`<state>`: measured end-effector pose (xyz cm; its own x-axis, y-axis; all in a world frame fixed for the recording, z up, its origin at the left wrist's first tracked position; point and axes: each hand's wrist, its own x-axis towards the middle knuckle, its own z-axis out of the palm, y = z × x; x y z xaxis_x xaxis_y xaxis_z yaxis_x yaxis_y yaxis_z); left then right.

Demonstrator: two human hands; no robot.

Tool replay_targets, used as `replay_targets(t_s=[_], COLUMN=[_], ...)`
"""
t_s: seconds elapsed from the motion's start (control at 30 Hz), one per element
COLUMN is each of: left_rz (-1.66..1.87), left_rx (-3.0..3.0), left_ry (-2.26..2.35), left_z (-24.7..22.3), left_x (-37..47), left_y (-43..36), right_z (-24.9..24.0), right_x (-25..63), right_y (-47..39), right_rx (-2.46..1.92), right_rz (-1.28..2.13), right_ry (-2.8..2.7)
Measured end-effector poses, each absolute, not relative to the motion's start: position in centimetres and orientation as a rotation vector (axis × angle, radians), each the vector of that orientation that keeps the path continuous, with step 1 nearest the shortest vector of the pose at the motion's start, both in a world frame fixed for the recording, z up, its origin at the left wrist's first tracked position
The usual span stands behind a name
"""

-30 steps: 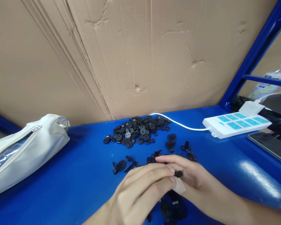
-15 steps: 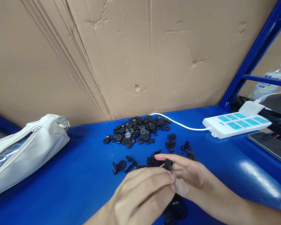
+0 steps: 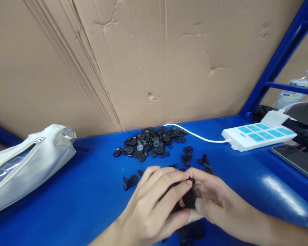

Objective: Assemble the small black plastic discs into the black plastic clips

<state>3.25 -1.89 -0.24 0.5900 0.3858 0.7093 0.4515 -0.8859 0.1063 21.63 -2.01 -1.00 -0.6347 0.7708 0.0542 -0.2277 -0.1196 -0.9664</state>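
My left hand [image 3: 156, 205] and my right hand [image 3: 215, 194] meet over the front of the blue table. Between them is a small black plastic part with a round, disc-like face [image 3: 189, 197], gripped by the fingers of both hands. My left fingers cover much of it, so its full shape is hidden. Pale tape or a wrap shows at my right thumb [image 3: 201, 206]. Below my hands lie more black parts [image 3: 191, 232], blurred and partly covered. Just beyond my fingers are loose black round clips [image 3: 130, 181].
A heap of black disc-shaped parts [image 3: 151, 141] lies at the back by the cardboard [image 3: 143, 68]. To the right are a white power strip [image 3: 259, 135] with its cable and a dark phone-like slab [image 3: 297, 162]. A white zip pouch [image 3: 48, 153] rests at left; a blue frame post [image 3: 277, 54] stands right.
My left hand has shifted up and its fingers have spread over the black part. The part has turned so its round face shows. My right fingers have curled in on it.
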Motion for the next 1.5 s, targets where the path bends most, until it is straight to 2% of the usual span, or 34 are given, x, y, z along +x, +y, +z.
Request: replay_targets(t_s=[0.2, 0.7, 1.03, 1.5], left_rz=[-1.224, -1.055, -0.634, -0.799], left_rx=[-2.808, -2.769, -2.537, -2.564], left_ry=[-0.701, -0.687, -0.754, -0.858], left_z=[-0.2, 0.7, 0.3, -0.3], left_x=[3.5, 3.5, 4.4, 4.9], left_y=[-2.0, -2.0, -4.2, -4.8], right_z=[-1.2, -1.0, -1.2, -0.8], right_x=[22.2, 22.6, 22.4, 22.2], right_y=[-2.0, -1.7, -2.2, -2.5], right_rx=[-0.732, -0.816, -0.902, -0.941], right_rz=[1.774, 1.631, 1.595, 1.678], right_ry=[-1.598, -1.722, -1.636, -1.606])
